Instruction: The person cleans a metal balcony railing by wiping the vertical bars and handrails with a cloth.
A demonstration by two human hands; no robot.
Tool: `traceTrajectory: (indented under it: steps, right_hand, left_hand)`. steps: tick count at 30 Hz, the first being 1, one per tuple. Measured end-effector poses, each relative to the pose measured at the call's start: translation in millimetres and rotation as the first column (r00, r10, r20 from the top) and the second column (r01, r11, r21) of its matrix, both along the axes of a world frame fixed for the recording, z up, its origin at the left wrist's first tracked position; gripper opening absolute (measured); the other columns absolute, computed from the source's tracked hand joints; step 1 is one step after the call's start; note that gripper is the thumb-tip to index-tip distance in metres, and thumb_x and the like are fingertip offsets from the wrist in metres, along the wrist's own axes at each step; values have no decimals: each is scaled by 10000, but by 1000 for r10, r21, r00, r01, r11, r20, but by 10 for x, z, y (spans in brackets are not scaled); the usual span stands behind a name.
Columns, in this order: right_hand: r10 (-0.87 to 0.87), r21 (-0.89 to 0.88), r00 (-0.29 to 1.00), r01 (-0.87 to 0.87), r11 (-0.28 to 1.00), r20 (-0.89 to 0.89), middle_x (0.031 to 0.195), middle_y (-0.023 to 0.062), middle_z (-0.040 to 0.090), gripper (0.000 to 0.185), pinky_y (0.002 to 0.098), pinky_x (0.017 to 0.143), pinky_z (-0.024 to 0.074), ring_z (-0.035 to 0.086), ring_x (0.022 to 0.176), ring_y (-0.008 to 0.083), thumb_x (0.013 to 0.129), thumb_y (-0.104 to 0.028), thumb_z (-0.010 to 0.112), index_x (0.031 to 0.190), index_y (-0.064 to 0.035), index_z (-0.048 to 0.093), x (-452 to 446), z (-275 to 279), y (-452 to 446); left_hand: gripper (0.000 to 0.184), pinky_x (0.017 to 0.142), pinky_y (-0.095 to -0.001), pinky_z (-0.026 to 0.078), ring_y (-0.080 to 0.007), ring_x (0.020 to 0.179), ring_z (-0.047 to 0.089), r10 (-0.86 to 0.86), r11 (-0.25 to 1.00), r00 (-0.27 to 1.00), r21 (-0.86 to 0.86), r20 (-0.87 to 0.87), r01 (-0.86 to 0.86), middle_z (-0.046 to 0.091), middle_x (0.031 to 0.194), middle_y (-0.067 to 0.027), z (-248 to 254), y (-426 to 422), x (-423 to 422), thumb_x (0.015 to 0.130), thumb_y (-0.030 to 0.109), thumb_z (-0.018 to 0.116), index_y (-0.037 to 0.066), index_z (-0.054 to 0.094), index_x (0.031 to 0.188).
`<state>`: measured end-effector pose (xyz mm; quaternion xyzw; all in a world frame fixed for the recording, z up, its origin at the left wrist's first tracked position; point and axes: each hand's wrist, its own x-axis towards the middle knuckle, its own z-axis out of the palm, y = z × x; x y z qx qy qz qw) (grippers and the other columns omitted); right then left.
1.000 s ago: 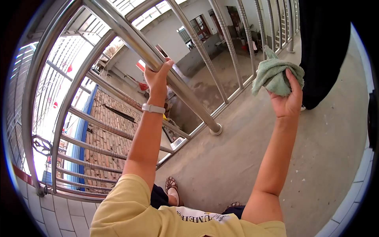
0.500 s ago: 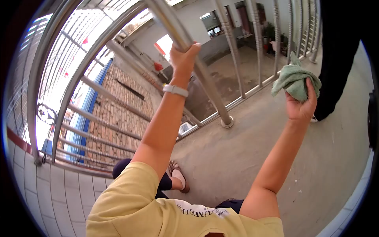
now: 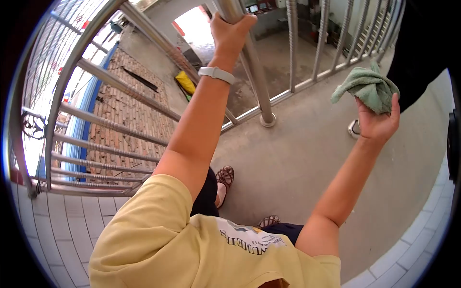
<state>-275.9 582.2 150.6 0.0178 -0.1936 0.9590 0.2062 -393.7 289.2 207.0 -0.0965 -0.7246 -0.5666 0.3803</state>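
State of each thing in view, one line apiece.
Green cloth, bunched, held clear of the floor
Right grip, closed on the cloth
Left grip, wrapped on the metal post
Metal post, standing, base on the floor
White wristband, worn on left wrist
Yellow shirt, worn

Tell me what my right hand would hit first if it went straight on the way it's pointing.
Beyond the green cloth held in your right hand, probably another person's black trouser leg, though how far off it is is hard to judge.
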Motion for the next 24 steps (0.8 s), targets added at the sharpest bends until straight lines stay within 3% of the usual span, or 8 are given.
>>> traceTrajectory:
  steps: [3,6,8,10,15,20,22,24]
  right_hand:
    - [-22,-7,998,23,1000,59,1287,203,351,485,624,957,239,310,1206,408,830,-229,488,1217,36,363,179,10,147]
    - [70,8,997,-70,998,-22,1302,199,351,482,595,971,241,327,1201,397,874,-281,289,1242,22,362,199,-126,326]
    - [-58,7,994,58,998,93,1323,204,330,505,577,987,236,319,1213,390,868,-263,223,1250,41,354,181,-97,324]
    - [172,-170,978,-191,967,-121,1325,198,335,494,534,1007,239,309,1228,375,863,-243,236,1237,48,376,113,-335,433]
    - [10,-193,998,2,981,61,1159,162,494,372,427,963,357,480,1075,283,797,-157,389,1099,41,473,-334,-371,-78]
    - [-19,-177,996,34,984,82,1023,178,554,297,414,891,404,522,1005,285,771,-102,471,1035,32,479,-1014,586,-1001]
    - [-111,-10,990,113,994,86,618,43,508,123,236,391,391,474,453,101,790,-124,576,719,-37,524,-1198,1108,-1330]
    - [-66,96,928,109,989,-366,740,99,562,206,298,555,474,565,619,182,727,-84,584,901,15,540,-1591,1077,-1405]
  left_hand:
    - [374,566,-274,446,-111,627,527,-59,996,998,63,35,57,575,716,-45,11,24,7,578,218,767,-9,552,783]
    - [374,574,-265,442,-106,618,516,-78,996,992,55,103,73,566,702,-39,9,-1,13,591,217,773,-7,545,785]
    - [371,584,-256,439,-102,625,515,-104,994,986,59,130,96,570,704,-41,17,5,33,597,214,770,-9,543,788]
    - [352,584,-246,437,-100,626,515,-106,994,992,10,64,106,574,704,-42,12,16,35,608,202,764,-6,543,786]
    - [246,660,-203,450,-82,701,548,-207,977,976,67,74,202,606,777,-51,-51,4,-11,665,62,730,-15,569,835]
    - [325,673,-207,456,-94,724,553,-297,954,953,68,60,293,598,813,-60,-44,19,-15,666,32,719,-27,542,932]
    - [377,684,-216,461,-103,750,555,-291,953,950,126,115,277,592,848,-68,-22,26,27,668,19,709,-34,523,992]
    - [407,687,-217,464,-110,767,554,-345,930,933,173,102,325,586,867,-74,-19,37,63,669,4,700,-38,510,1027]
